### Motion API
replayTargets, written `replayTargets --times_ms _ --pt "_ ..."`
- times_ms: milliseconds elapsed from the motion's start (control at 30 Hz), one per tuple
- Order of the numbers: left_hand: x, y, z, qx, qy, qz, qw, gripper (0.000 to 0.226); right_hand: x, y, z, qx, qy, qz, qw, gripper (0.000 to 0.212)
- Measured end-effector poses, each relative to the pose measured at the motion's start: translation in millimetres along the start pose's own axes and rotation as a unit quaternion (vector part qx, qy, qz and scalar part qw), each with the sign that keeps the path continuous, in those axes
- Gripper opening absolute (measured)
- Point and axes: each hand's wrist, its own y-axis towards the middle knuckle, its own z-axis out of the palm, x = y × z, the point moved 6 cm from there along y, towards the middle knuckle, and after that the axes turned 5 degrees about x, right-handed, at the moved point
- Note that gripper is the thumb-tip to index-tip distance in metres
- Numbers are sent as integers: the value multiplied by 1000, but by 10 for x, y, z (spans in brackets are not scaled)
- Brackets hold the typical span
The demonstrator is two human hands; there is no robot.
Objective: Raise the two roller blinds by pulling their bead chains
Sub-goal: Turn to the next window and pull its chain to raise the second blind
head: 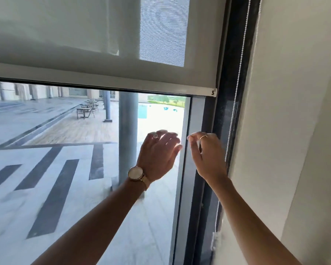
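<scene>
Although the bead chain (237,79) is the item under test, we find neither hand plainly closed on it. It hangs as a white beaded line down the dark window frame (221,119), hard against the cream wall (287,111) at the right, and passes behind the right hand (208,155) at about wrist level; a further length shows below the forearm, ending near a small white fitting low on the frame.

We note the right hand raised just beside the chain, thumb and forefinger pinched together near the frame. Whether they grip a strand we cannot tell, since no beads are visible between them. The left hand (159,152) is released, fingers spread, held up in front of the glass (65,169) and touching nothing we can see. We judge it is lifted there ready to take the next pull.

The roller blind (84,44) is partly raised: its bottom bar (122,84) sits across the upper part of the window, leaving the lower pane clear to the terrace outside. Through the fabric at upper right a lighter mesh panel (162,29) shows, which may be the second blind, though we cannot confirm it.

A wristwatch (135,173) sits on the left wrist, and both hands carry rings. In our judgement the hoist is under way and incomplete.
</scene>
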Motion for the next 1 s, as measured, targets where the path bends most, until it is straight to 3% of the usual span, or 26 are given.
replayTargets --times_ms 67,167,200,267,300,367,467,600,733,833,1000 --pt "206 -258 -323 34 30 -20 999 21 357 -103 142 56 5 -4 998 29" --pt "662 -816 -898 76 -61 -149 984 30 971 -351 444 165 166 67 970 35" --pt "824 -1015 -1046 95 -125 -213 965 31 1168 -445 539 190 229 102 949 36" --pt "1144 -1531 -1431 123 -282 -328 893 25 1703 -701 791 230 340 168 896 39" --pt "1284 -1807 -1641 127 -335 -369 858 22 1989 -852 933 250 384 196 867 40" --pt "1507 -2320 -2076 136 -379 -410 819 23 2559 -1160 1220 300 447 224 813 40" --pt "1873 -3051 -2820 145 -321 -442 825 25 3604 -1590 1638 369 449 197 789 37" --pt "2331 -3754 -3810 127 -154 -457 867 29 4854 -1872 1973 404 371 115 828 35" --pt "2813 -4403 -4777 51 -83 -505 857 39 5943 -2077 2183 403 333 45 851 24" --pt "3091 -4891 -5393 32 -6 -515 856 41 6719 -2290 2369 392 366 27 844 16" --pt "3839 -5823 -6562 -16 84 -560 824 44 8500 -2656 2944 424 434 -31 794 16"
